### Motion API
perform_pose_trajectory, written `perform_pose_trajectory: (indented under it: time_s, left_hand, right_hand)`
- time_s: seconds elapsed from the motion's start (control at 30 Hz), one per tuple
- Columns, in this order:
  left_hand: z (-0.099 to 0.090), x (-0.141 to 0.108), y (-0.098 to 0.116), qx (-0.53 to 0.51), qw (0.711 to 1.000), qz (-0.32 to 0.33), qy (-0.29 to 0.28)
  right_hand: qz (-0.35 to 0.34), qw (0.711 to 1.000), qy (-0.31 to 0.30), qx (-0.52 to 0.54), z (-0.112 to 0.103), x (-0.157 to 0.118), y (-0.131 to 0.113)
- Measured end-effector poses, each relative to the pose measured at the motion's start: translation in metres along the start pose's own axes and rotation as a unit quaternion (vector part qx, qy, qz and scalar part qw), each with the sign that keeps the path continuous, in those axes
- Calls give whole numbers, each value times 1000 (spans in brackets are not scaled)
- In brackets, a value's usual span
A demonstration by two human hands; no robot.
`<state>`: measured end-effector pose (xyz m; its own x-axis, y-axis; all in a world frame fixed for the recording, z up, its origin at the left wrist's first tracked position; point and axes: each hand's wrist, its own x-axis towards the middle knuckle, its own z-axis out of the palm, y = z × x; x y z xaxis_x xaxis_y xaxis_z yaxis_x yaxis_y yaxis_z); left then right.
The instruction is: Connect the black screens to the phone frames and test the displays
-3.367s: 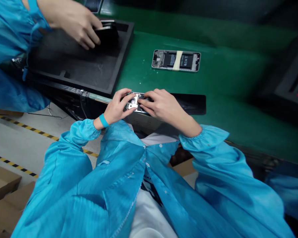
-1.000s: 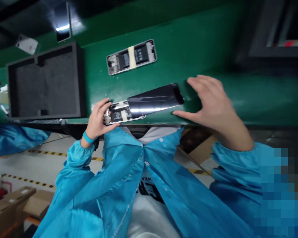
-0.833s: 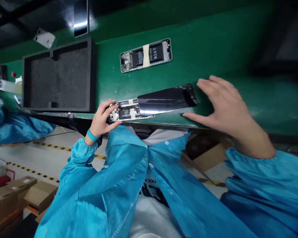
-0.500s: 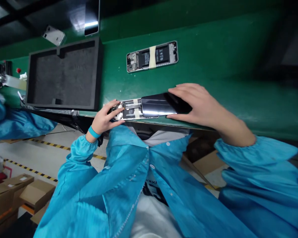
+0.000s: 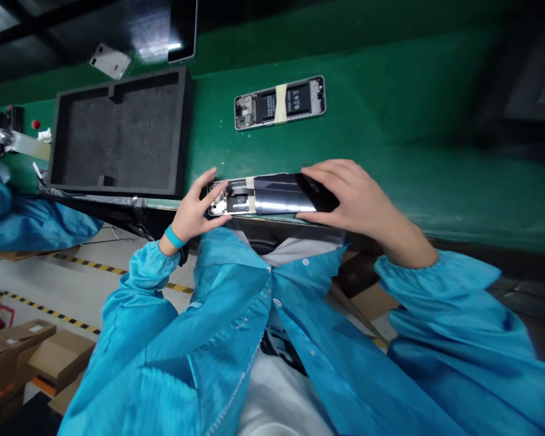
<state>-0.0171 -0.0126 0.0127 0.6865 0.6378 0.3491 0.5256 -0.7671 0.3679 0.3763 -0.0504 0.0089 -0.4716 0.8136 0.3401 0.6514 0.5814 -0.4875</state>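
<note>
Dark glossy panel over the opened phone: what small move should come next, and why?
Perhaps hold the dark panel steady with the right hand, which grips its right end: the panel leaves one end of the opened phone bare, and the left hand is at those exposed parts.

In comes the bare right hand, clear a second ago, now closed around the glossy black glass screen, which has swung from its slant roughly into line with the open, silver-framed phone, its covered end hard to judge.

Phone workshop, probably (open phone, green bench, floor tape).
</note>
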Motion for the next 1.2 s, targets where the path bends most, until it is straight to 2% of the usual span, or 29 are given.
perform_pose_trajectory:
  time_s: [0.2, 0.33, 0.47, 0.67, 1.0, 1.2]
  left_hand:
    - [4, 17, 7, 6, 998, 4, -61]
    - [6, 24, 11, 1, 998, 8, -62]
    - [6, 26, 14, -21, 996, -26, -77]
    - [9, 24, 13, -34, 996, -43, -66]
    - [9, 24, 13, -10, 997, -36, -65]
    - [10, 24, 13, -12, 998, -34, -49]
  right_hand:
    - [14, 1000, 2, 5, 0, 0, 0]
    - [19, 1000, -4, 5, 0, 1, 0]
    - [27, 999, -19, 2, -1, 2, 0]
    - [25, 1000, -10, 3, 1, 1, 1]
    - [41, 999, -22, 14, 0, 2, 1]
    - [19, 1000, -4, 7, 0, 1, 1]
